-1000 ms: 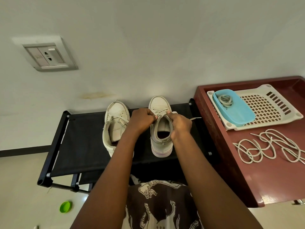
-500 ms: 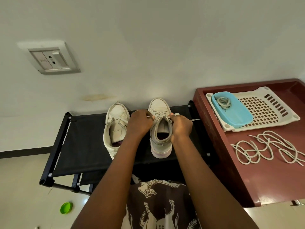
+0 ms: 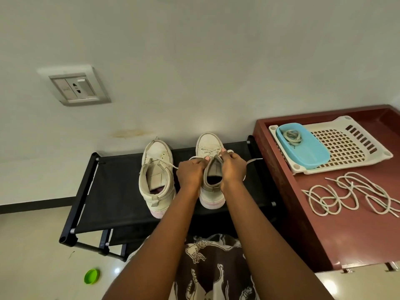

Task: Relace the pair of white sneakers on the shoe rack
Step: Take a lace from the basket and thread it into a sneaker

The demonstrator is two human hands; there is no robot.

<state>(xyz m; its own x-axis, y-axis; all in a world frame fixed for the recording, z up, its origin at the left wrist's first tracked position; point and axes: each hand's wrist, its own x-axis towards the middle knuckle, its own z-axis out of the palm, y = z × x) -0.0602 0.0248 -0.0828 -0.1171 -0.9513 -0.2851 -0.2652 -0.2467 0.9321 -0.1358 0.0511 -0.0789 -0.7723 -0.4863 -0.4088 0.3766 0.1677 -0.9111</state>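
Black fabric shoe rack (image 3: 112, 191) against a pale wall: two white sneakers (image 3: 155, 169). Left hand (image 3: 190, 173) and right hand (image 3: 233, 169) pinch the right sneaker (image 3: 208, 144)'s lace (image 3: 255, 160). At three o'clock, maroon table (image 3: 324, 234): one slotted white tray (image 3: 346, 146), one blue plastic dish (image 3: 307, 152), tangled laces (image 3: 350, 193).

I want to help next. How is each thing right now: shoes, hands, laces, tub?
Right shoe: upright on rack, laced partway.
Left shoe: upright, top gaping open.
Left hand: pinches right shoe's lace.
Right hand: pinches same lace.
Loose laces: tangled on table.
Tub: in tray, holds coiled lace.
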